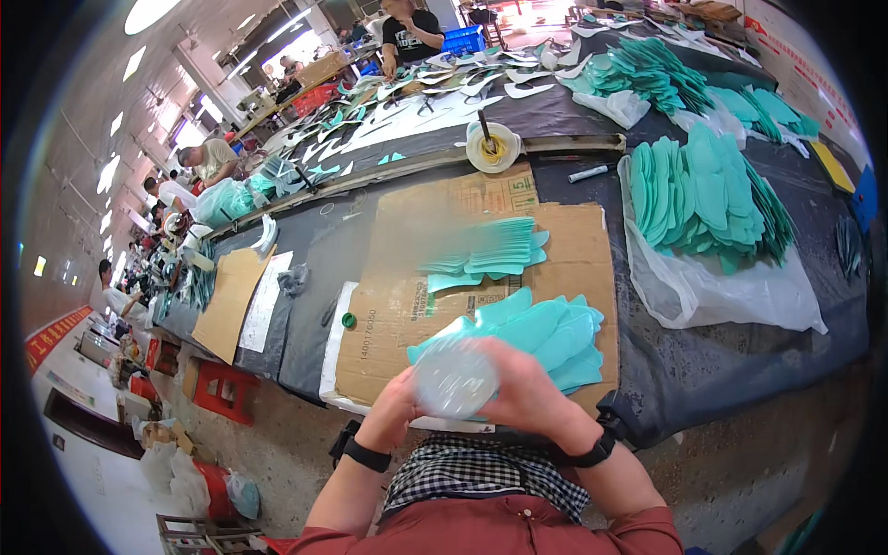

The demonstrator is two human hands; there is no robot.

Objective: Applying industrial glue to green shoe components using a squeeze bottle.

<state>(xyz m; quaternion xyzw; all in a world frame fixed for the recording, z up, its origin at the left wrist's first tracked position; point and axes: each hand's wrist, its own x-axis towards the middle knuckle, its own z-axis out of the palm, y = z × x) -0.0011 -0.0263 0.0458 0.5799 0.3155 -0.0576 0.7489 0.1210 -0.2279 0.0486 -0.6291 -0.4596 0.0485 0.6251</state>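
Close below the camera, my left hand (394, 403) and my right hand (529, 388) hold a clear, round container (455, 379) between them. It looks like a plastic bottle seen end-on, blurred, with most of its length hidden. Fingers of both hands curl round its sides. On the cardboard sheet (388, 324) lies a small green cap (348, 320), left of my hands. Beyond my right hand, flat mint-green cut pieces (555, 333) fan out in an overlapping pile. Farther back on the cardboard is a row of similar pieces (499, 245), neatly overlapped.
A large mint-green stack (703, 190) rests on a white plastic bag (689, 291) at right. A roll of tape (490, 148) sits by a wooden bar (573, 143), near a marker (588, 173). Co-workers (412, 37) are at the far side and left.
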